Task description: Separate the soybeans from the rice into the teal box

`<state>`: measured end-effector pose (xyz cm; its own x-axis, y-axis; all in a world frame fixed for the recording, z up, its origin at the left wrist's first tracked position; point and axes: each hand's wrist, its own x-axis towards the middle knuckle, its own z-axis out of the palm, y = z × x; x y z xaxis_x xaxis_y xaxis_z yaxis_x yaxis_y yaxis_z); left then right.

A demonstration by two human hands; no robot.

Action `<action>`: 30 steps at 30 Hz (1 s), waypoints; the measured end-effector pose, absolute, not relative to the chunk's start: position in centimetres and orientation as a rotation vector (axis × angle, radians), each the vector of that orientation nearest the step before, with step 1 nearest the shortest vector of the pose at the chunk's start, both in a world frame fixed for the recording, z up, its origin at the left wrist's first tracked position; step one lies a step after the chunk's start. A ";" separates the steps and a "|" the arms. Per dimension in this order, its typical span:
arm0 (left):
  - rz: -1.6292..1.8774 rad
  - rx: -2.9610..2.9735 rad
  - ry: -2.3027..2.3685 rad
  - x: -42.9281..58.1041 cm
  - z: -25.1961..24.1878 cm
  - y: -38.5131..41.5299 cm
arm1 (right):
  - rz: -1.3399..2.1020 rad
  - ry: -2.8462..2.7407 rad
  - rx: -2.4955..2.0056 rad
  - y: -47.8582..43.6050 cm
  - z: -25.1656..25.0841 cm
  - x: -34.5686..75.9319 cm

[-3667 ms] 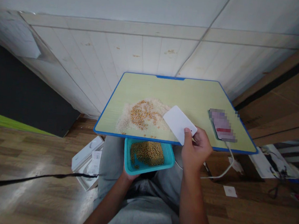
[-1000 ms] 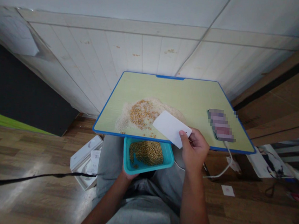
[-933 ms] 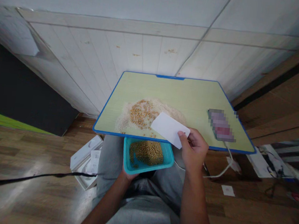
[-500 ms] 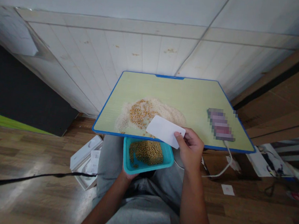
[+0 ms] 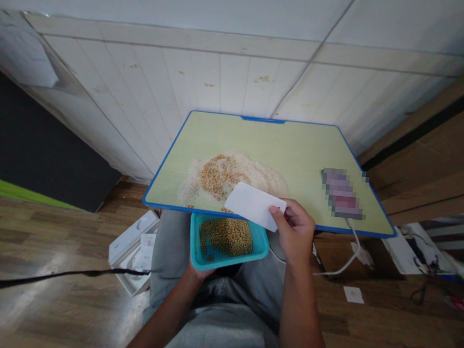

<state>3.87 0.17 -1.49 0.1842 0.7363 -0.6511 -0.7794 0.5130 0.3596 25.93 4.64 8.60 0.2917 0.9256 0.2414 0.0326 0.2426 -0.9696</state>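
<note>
My right hand [image 5: 292, 226] pinches a white card [image 5: 254, 203] by its right end, thumb on top. The card tilts over the front edge of the folding table [image 5: 300, 148], beside a pile of soybeans [image 5: 215, 177] mixed into rice [image 5: 267, 174]. Just below that edge is a turquoise plastic basket [image 5: 225, 263], partly filled with soybeans [image 5: 232, 237]. From underneath, my left hand [image 5: 201, 272] grips the basket; most of its fingers are hidden by it. A few loose beans lie along the table's front edge.
A phone [image 5: 343, 193], pixelated, lies at the table's right with a white cable [image 5: 349, 262] hanging down. An open white box [image 5: 137, 247] sits on the floor at left. Cardboard [image 5: 443, 150] stands at right, a dark cabinet [image 5: 34, 138] at left.
The card has shifted slightly left and down at its far end, with my right hand following. The basket has moved a touch to the left. The pile looks the same.
</note>
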 end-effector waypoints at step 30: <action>1.120 -0.185 0.857 3.0 -2.2 0.3 | 0.745 -1.262 -1.196 4.3 8.6 24.2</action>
<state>3.05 0.27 -2.19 0.1620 0.7119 -0.6833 -0.8454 0.4573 0.2760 24.19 4.33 8.63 0.2108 0.9284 0.3059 0.1807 0.2705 -0.9456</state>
